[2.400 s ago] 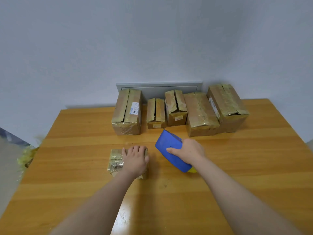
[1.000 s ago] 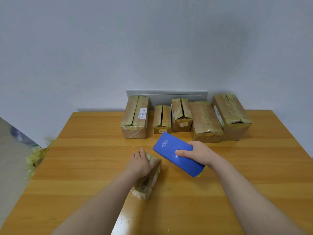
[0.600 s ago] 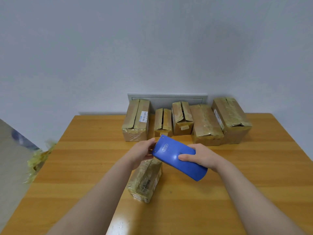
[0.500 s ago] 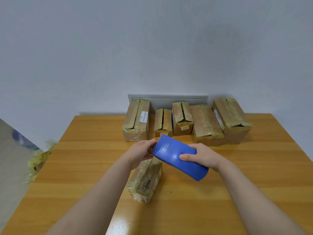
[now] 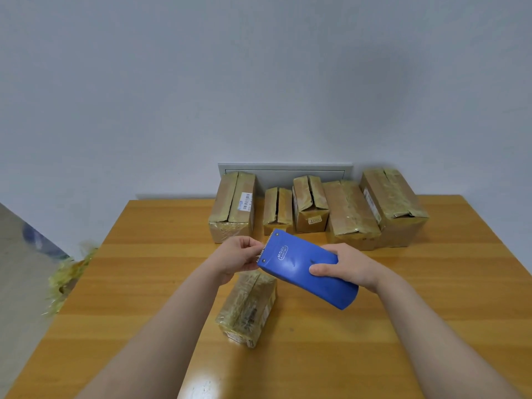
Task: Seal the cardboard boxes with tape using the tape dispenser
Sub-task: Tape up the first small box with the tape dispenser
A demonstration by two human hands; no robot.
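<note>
The right hand (image 5: 342, 267) grips the blue tape dispenser (image 5: 299, 263) round its body, holding it above the counter (image 5: 144, 283). The fingers of the left hand (image 5: 236, 256) pinch at its toothed front edge. A small taped box (image 5: 247, 308) lies on the counter just beneath, and five more boxes (image 5: 316, 208) stand in a row by the wall (image 5: 259, 82)

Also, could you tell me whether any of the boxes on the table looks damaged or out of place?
Yes: the middle box in the back row has its top flaps gaping apart, and the small box in front lies at a slant, apart from the row.
</note>
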